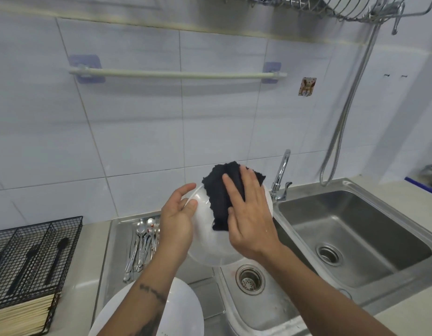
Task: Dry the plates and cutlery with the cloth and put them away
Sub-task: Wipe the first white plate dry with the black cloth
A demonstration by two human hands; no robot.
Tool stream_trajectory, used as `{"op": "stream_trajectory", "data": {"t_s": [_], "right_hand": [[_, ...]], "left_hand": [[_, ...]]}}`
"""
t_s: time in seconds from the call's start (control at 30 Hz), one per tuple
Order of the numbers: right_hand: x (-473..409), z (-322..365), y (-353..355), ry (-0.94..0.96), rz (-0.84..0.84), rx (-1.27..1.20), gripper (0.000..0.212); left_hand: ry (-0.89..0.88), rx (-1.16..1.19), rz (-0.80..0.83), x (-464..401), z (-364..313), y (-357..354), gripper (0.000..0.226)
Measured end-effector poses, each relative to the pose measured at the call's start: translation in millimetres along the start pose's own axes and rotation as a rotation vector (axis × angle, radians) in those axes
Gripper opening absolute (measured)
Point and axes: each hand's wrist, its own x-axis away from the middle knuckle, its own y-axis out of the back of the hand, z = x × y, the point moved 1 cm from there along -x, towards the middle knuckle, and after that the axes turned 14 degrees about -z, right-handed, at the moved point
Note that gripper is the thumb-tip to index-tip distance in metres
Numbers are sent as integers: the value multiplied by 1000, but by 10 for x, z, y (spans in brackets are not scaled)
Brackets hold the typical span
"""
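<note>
Left hand [177,218]: curled round the left rim of a white plate [210,248], thumb on the near face, fingers behind; the plate is held tilted in the air above the sink's small basin [250,278].

Right hand [250,218]: fingers straight and spread, pressed flat on a black cloth [218,197] that is laid against the upper part of the plate's face.

Surface: a pale desk [88,263] with a steel sink let into it; a large basin [355,236] is set at the right, a chrome tap [281,175] at the back edge. A white tiled wall is seen behind, fitted with a towel rail [178,73]; a wire dish rack [351,7] is mounted at the top right, a metal hose [348,103] hanging below it.

Other items: a bundle of steel cutlery [142,243] is laid on the drainboard left of the plate, partly hidden by the left hand. A second white plate [186,309] is placed at the near edge, crossed by the left forearm. A black wire organiser [28,258] stands at the desk's left edge, with dark utensils inside.
</note>
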Motion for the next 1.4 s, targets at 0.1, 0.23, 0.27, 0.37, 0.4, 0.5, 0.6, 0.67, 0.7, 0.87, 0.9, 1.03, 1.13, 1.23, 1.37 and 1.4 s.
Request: {"op": "stream_trajectory", "data": {"t_s": [0.1,0.23,0.27,0.37,0.4,0.5,0.6,0.67,0.7,0.87,0.9,1.03,1.13,1.23,1.37,1.4], "right_hand": [[22,-107,-19,-140,-13,-10,76],[142,-63,-64,-244,-12,-34,77],[129,4,-74,-229,-12,-31,79],[2,154,-74,-108,-25,-38,78],[-27,145,-71,-68,-28,-52,75],[60,-38,-76,-104,-26,-113,72],[186,-138,-109,-224,-9,-112,73],[123,-75,-105,-192,-40,-92,71],[65,-34,-89,-142,-55,-77,70],[-16,-171,-63,-130,-86,-99,67],[25,-231,-73,-234,-105,-136,66],[280,-277,-157,-554,-159,-281,62],[520,-170,-220,-676,-211,-328,62],[692,39,-297,-700,-200,-361,65],[705,210,-338,-569,-209,-367,69],[681,209,-333,-509,-199,-341,70]], "left_hand": [[50,79,-120,-29,-66,41,34],[80,105,-107,-21,-92,78,34],[69,82,-83,-8,-92,55,34],[65,59,-26,31,-90,-11,36],[66,67,-32,37,-95,-12,36],[93,84,-88,30,-85,54,36],[108,67,-107,53,-23,79,36],[112,68,-102,63,9,39,38],[117,82,-91,69,7,11,39],[160,199,-106,83,-18,-47,39],[166,226,-136,77,-8,-33,39],[211,326,-177,8,22,-5,41],[257,358,-160,-14,43,-57,42],[315,397,-82,10,39,-157,43],[354,385,-67,-21,16,-258,43],[347,374,-53,-44,18,-257,43]]}}
